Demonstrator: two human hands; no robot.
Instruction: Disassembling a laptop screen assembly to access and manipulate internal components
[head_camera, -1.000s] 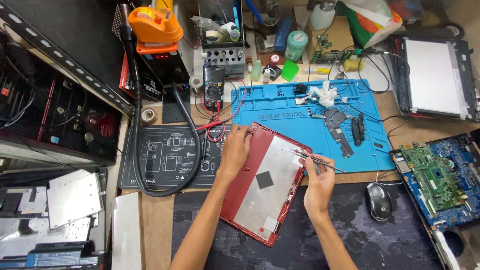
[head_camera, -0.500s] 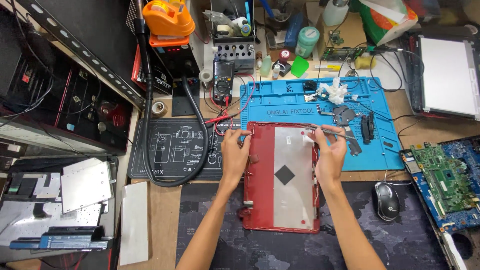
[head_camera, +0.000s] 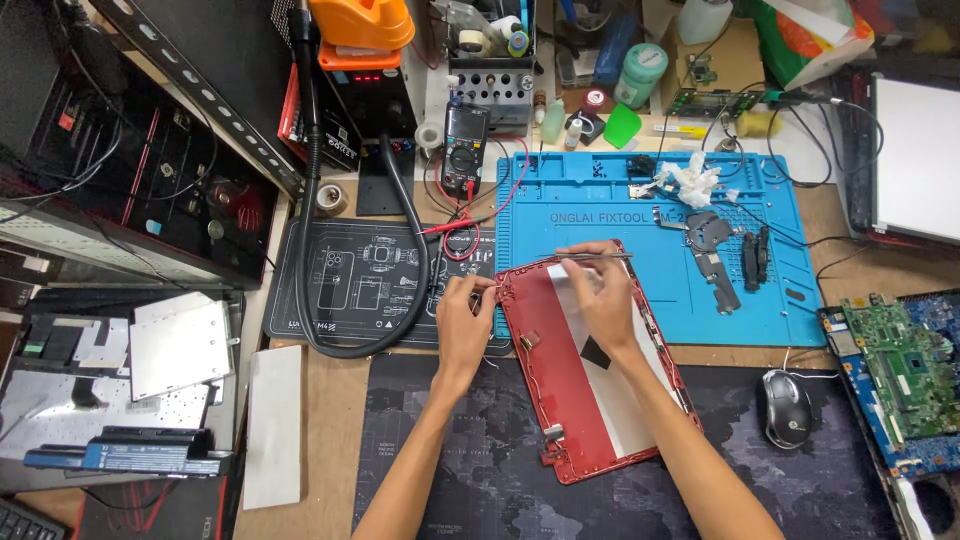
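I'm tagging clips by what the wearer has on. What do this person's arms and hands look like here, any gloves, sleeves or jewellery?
Both forearms are bare up to the bottom edge of the picture, with no sleeves in view. The left hand and right hand wear no gloves. No watch, bracelet or ring shows on either.

Both forearms bare, no sleeves, gloves, rings or watch

Near side: the dark desk mat (head_camera: 480, 470) lies bare below the red laptop lid (head_camera: 590, 380), open to a hand.
Left: black hose (head_camera: 410, 270) and red leads (head_camera: 455, 228) crowd the left hand (head_camera: 462, 322).
Right: blue mat (head_camera: 790, 300) holds loose parts (head_camera: 715, 255); mouse (head_camera: 787, 408) sits near.
Far edge: multimeter (head_camera: 465, 150) and bottles (head_camera: 640, 75) block the worktop (head_camera: 320, 440).
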